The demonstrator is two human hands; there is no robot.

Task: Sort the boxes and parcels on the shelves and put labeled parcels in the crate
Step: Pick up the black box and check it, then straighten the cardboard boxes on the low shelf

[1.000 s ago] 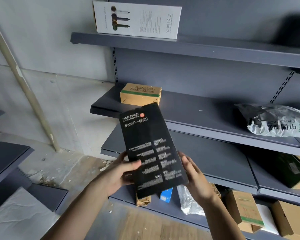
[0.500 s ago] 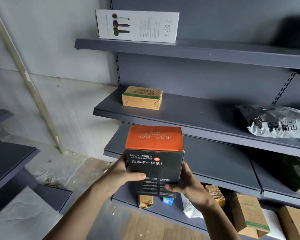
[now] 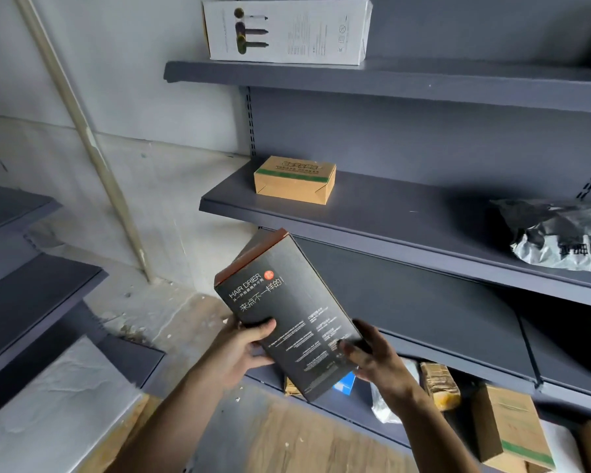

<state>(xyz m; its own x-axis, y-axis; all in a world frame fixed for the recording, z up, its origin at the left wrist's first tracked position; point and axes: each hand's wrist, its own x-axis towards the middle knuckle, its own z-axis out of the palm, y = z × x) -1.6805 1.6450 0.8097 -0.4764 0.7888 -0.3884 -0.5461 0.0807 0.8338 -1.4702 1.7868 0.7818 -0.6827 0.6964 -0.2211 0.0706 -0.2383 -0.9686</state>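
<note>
I hold a black hair drier box (image 3: 287,302) with an orange top, tilted with its top toward the upper left, in front of the grey shelves. My left hand (image 3: 243,349) grips its left edge, thumb on the printed face. My right hand (image 3: 372,360) holds its lower right edge and looks blurred. A small brown carton with a green stripe (image 3: 296,179) sits on the middle shelf (image 3: 406,216). At the right of that shelf lies a grey plastic parcel (image 3: 560,233). A white box (image 3: 287,30) stands on the top shelf (image 3: 423,83). No crate is in view.
Several brown cartons (image 3: 509,425), a taped parcel (image 3: 439,384) and a blue box (image 3: 345,384) sit on the bottom shelf behind my hands. Another grey shelf unit (image 3: 31,302) stands at the left. A pale pole (image 3: 82,131) leans against the wall.
The box was tipped so its orange top faced me, and now it is turned back with the black printed face toward me and tilted left. My view has moved closer to the shelves.
</note>
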